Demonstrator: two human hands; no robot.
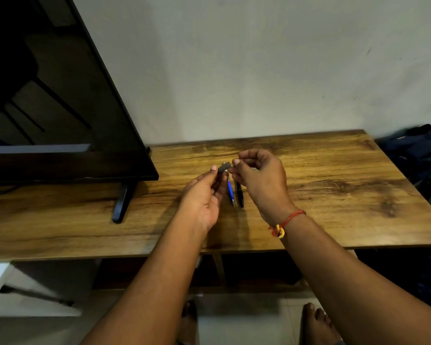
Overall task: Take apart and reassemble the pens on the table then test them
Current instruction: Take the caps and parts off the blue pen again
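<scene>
Above the middle of the wooden table I hold a dark grey pen barrel in my left hand, gripped between thumb and fingers. My right hand pinches a thin small part at the barrel's right end; it is too small to tell what it is. Below the hands, a blue pen and a black pen lie side by side on the table, tips pointing toward me.
A large black TV screen stands at the left on a black foot. A dark blue bag lies beyond the table's right edge. Open shelves sit under the tabletop, and my bare feet are on the tiled floor.
</scene>
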